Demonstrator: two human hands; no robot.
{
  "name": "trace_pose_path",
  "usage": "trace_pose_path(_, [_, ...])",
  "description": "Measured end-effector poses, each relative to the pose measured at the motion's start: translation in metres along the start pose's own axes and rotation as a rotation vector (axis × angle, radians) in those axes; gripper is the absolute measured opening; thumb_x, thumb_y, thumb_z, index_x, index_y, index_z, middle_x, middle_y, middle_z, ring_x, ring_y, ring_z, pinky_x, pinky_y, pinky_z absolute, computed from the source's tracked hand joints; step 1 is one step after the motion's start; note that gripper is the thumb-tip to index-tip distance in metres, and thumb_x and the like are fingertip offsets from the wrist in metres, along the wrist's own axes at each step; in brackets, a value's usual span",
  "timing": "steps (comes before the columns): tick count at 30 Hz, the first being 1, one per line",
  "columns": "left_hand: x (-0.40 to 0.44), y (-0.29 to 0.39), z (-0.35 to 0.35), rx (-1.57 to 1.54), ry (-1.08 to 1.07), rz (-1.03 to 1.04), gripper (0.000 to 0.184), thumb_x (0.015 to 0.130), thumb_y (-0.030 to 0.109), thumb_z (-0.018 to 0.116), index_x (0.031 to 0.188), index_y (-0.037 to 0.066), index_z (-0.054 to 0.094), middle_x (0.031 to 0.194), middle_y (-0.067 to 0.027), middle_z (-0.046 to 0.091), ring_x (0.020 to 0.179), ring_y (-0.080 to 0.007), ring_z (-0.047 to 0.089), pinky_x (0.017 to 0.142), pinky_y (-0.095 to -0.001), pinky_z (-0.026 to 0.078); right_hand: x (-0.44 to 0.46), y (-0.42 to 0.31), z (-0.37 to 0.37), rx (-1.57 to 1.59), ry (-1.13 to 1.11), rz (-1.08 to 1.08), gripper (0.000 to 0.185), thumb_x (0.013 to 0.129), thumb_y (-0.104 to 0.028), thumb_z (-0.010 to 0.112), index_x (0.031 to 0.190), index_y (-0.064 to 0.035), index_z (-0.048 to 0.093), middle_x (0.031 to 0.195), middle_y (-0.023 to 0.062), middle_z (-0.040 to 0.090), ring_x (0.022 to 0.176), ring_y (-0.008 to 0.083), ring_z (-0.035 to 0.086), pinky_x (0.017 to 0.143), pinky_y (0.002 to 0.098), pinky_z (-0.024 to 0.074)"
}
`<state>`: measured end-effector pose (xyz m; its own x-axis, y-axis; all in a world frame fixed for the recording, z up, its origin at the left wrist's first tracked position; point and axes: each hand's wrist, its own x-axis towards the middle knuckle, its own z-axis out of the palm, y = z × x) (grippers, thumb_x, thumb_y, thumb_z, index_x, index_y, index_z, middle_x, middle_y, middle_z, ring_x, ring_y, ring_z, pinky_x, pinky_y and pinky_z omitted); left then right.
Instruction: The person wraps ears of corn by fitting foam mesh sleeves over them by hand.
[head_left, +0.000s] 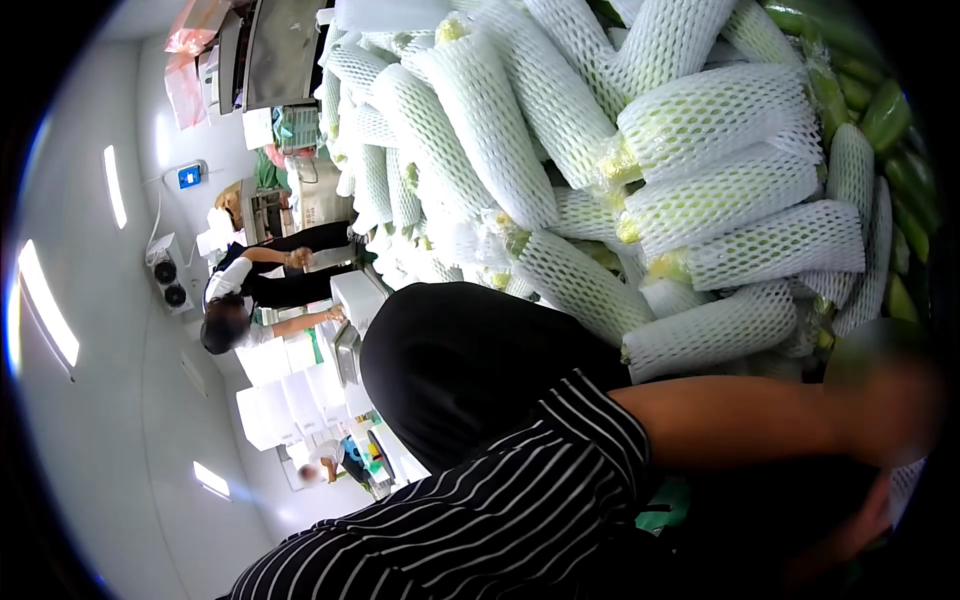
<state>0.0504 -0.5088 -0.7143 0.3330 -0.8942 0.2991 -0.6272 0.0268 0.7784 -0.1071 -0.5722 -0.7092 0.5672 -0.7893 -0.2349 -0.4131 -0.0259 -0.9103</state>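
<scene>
Neither of my own hands shows in the head view, which is turned on its side. A heap of long green vegetables in white foam net sleeves point(492, 125) fills the upper middle, several with clear film at their ends. Close by, a co-worker in a black striped shirt point(480, 510) reaches along the heap's edge with a bare forearm point(740, 415). That person's hand point(885, 410) is blurred at the right edge. Below it is another blurred hand point(868, 520), beside a bit of white netting. What these hands hold cannot be made out.
Bare green vegetables point(890, 120) lie beside the netted ones, at the right. A dark rounded shape point(480, 365) blocks part of the heap. Farther off, a person point(245, 285) bends near a white box point(358, 297). White boxes point(290, 405) are stacked behind.
</scene>
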Motion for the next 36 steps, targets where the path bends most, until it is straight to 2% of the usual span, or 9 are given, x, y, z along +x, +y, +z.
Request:
trace_pose_path(8, [-0.023, 0.011, 0.055, -0.947, 0.434, -0.537, 0.024, 0.091, 0.027, 0.071, 0.101, 0.005, 0.069, 0.106, -0.0144, 0.062, 0.104, -0.0332, 0.057, 0.092, -0.0426, 0.047, -0.008, 0.007, 0.025, 0.031, -0.015, 0.028, 0.041, 0.105, -0.035, 0.045, 0.131, -0.004, 0.055, 0.117, 0.0093, 0.06, 0.106, 0.0216, 0.059, 0.096, 0.0351, 0.0462])
trace_pose_path(14, [-0.124, -0.035, 0.058, 0.225, 0.012, -0.651, 0.034, 0.097, 0.017, 0.053, 0.125, -0.003, 0.057, 0.125, -0.023, 0.061, 0.11, -0.0395, 0.062, 0.092, -0.0456, 0.054, -0.012, 0.013, 0.055, -0.075, 0.046, 0.009, 0.045, 0.105, -0.037, 0.046, 0.135, -0.0043, 0.054, 0.12, 0.0089, 0.06, 0.108, 0.0214, 0.058, 0.097, 0.0349, 0.046])
trace_pose_path(18, [-0.122, -0.01, -0.005, -0.105, 0.016, -0.726, 0.05, 0.093, 0.015, 0.062, 0.139, 0.001, 0.05, 0.14, -0.0229, 0.052, 0.129, -0.0407, 0.05, 0.108, -0.0471, 0.043, 0.004, 0.032, 0.095, -0.259, 0.084, -0.021, 0.047, 0.106, -0.038, 0.046, 0.138, -0.0045, 0.054, 0.122, 0.0087, 0.06, 0.109, 0.0214, 0.058, 0.098, 0.0347, 0.0459])
trace_pose_path(21, [-0.126, -0.012, -0.03, -0.087, -0.035, -0.624, 0.038, 0.096, 0.017, 0.062, 0.131, 0.002, 0.059, 0.134, -0.0217, 0.058, 0.123, -0.0423, 0.055, 0.104, -0.047, 0.044, 0.007, 0.007, 0.099, 0.565, -0.213, 0.197, 0.055, 0.108, -0.048, 0.043, 0.139, -0.0041, 0.053, 0.117, 0.0067, 0.062, 0.11, 0.0174, 0.058, 0.098, 0.0299, 0.0443])
trace_pose_path(25, [-0.145, -0.001, -0.04, -0.27, 0.107, -0.753, 0.029, 0.102, 0.022, 0.059, 0.122, 0.001, 0.063, 0.11, -0.0112, 0.07, 0.092, -0.0244, 0.068, 0.08, -0.0382, 0.054, 0.017, -0.095, 0.094, 0.153, -0.369, 0.234, 0.058, 0.102, -0.051, 0.054, 0.138, -0.0056, 0.054, 0.119, 0.0082, 0.065, 0.101, 0.0215, 0.064, 0.09, 0.0363, 0.0513])
trace_pose_path(29, [-0.144, 0.025, -0.051, -0.8, 0.548, -1.136, 0.025, 0.109, 0.02, 0.048, 0.126, 0.002, 0.055, 0.116, -0.0062, 0.062, 0.099, -0.0116, 0.059, 0.085, -0.0271, 0.049, 0.009, -0.082, 0.103, -0.593, -0.543, -0.119, 0.061, 0.095, -0.053, 0.064, 0.135, -0.0075, 0.057, 0.121, 0.0154, 0.067, 0.095, 0.0331, 0.069, 0.09, 0.0437, 0.0547])
trace_pose_path(31, [-0.162, 0.038, -0.045, -0.67, 0.537, -1.123, 0.024, 0.108, 0.016, 0.048, 0.129, 0.004, 0.05, 0.103, -0.0044, 0.063, 0.082, -0.0101, 0.058, 0.069, -0.0256, 0.047, 0.009, -0.086, 0.101, -0.596, -0.611, -0.066, 0.073, 0.086, -0.056, 0.072, 0.133, -0.0024, 0.056, 0.139, 0.0238, 0.054, 0.12, 0.043, 0.058, 0.101, 0.0509, 0.0484])
trace_pose_path(33, [-0.169, 0.048, -0.033, -0.621, 0.535, -1.15, 0.016, 0.107, 0.016, 0.052, 0.115, 0.002, 0.054, 0.11, -0.0083, 0.063, 0.098, -0.0143, 0.06, 0.086, -0.0305, 0.05, 0.002, -0.073, 0.107, -0.741, -0.467, -0.375, 0.082, 0.081, -0.058, 0.076, 0.134, 0.0012, 0.054, 0.147, 0.0246, 0.045, 0.131, 0.0443, 0.049, 0.106, 0.0519, 0.044])
trace_pose_path(36, [-0.172, 0.052, -0.033, -0.288, -0.022, -0.876, 0.024, 0.094, 0.016, 0.066, 0.112, 0.002, 0.058, 0.1, -0.0154, 0.066, 0.093, -0.0291, 0.065, 0.084, -0.0429, 0.05, 0.007, -0.057, 0.133, -0.364, -0.42, -0.207, 0.1, 0.074, -0.05, 0.085, 0.144, 0.005, 0.038, 0.153, 0.0256, 0.032, 0.139, 0.0444, 0.037, 0.112, 0.0509, 0.0381])
